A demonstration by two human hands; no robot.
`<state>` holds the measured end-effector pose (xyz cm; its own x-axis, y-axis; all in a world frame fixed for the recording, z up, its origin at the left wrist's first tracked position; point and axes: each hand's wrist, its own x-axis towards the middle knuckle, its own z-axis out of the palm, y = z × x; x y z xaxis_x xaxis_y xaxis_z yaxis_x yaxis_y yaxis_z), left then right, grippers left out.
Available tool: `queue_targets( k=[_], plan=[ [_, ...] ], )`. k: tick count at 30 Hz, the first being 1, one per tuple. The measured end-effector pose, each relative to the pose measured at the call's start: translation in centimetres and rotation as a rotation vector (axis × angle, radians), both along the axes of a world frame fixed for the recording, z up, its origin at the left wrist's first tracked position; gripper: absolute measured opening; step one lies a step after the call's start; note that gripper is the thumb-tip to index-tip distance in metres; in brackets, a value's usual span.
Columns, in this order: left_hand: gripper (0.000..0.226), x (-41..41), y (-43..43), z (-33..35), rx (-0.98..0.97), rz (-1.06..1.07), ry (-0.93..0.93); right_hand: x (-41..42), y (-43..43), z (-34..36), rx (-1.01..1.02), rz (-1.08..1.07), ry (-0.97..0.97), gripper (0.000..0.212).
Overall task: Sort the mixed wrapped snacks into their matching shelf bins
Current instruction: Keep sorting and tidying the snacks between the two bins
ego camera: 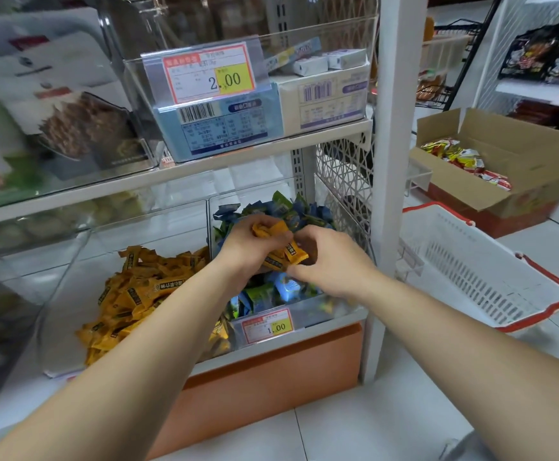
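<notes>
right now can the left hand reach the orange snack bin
Probably yes: the left hand, gripping orange snacks, hovers beside the orange snack bin; only the clear divider stands between, and the bin's front is open.

i'm looking at a pale tiled floor (338, 427), a white shelf post (394, 161), a white basket (471, 261) and an open cardboard box (521, 154) on the right.

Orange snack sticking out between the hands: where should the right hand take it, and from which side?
Pinch the orange snack by its serrated free end, coming from the right and above. That end points at the right hand, while its other end is tucked among the orange wrappers in the left hand.
</notes>
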<state>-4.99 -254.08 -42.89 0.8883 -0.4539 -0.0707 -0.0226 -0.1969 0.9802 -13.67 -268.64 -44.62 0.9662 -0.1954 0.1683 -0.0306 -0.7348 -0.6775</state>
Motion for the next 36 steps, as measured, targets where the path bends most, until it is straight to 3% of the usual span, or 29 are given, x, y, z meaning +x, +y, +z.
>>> queue_targets(
  k=[6, 12, 15, 20, 24, 29, 34, 36],
  plan=[
    [0.034, -0.6, 0.8, 0.2, -0.077, -0.010, 0.069, 0.5, 2.0, -0.6, 0.127, 0.079, -0.048, 0.024],
    [0.045, -0.1, 3.1, 0.5, -0.288, -0.119, 0.193, 1.3, 3.1, -0.3, 0.215, 0.037, -0.072, 0.017],
    [0.047, -0.2, 4.0, 0.0, -0.296, -0.135, 0.119, 1.4, 3.1, -0.1, 0.283, 0.053, -0.059, 0.019],
    [0.047, -0.7, 4.5, -0.2, -0.243, 0.071, -0.020, 1.9, 4.2, 0.3, 0.343, 0.050, -0.064, 0.023],
    [0.029, -0.9, 5.6, 0.3, -0.210, 0.128, -0.106, 2.5, 5.4, 0.6, 0.375, 0.016, -0.144, 0.023],
    [0.016, -0.6, 7.9, 1.3, -0.172, 0.227, -0.138, 3.4, 7.7, 1.0, 0.346, -0.023, -0.273, 0.047],
    [0.024, 0.3, 11.4, 1.9, -0.154, 0.295, -0.205, 4.9, 10.9, 1.4, 0.293, 0.010, -0.305, 0.024],
    [0.027, 1.1, 13.1, 1.7, -0.084, 0.342, -0.252, 5.7, 12.4, 1.4, 0.227, 0.012, -0.267, 0.025]
  ],
)
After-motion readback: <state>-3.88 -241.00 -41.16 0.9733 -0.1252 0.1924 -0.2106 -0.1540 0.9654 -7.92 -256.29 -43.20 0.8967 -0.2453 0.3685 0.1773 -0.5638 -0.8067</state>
